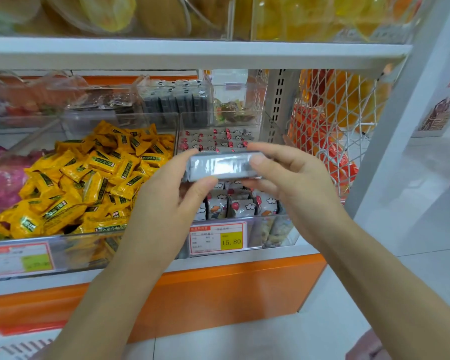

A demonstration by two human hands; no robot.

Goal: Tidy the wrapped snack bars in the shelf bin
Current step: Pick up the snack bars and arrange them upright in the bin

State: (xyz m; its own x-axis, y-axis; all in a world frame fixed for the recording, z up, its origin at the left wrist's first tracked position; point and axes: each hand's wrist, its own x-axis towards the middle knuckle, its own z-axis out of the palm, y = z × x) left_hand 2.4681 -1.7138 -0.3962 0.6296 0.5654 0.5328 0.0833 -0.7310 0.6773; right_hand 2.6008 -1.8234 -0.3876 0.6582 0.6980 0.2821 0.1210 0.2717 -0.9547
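Hands meet over the right-hand shelf bin (pixel 270 229), a clear plastic box on the lower shelf. Left hand (pixel 177 193) and right hand (pixel 291 178) each pinch one end of a silver-grey wrapped pack (pixel 221 166), thumb on the near side, fingers curled round the far side. Pack is held level, just above the bin's middle; too blurred to tell whether it is one bar or several pressed together, and no print can be read on it.

Snack bars (pixel 240 206) stand upright in rows in the bin below, wrappers white with cloud shapes and red balloons; any lettering is too small to read.

Price tag (pixel 217 237) on the bin's front wall: red border, yellow box reading "15.80"; its other lines are illegible.

Neighbouring bin to the left holds a heap of yellow sweets (pixel 89 178) with green-and-black labels, characters not legible. Its own tag (pixel 18 258) is blurred.

White net (pixel 327 131) with orange packs hangs to the right.
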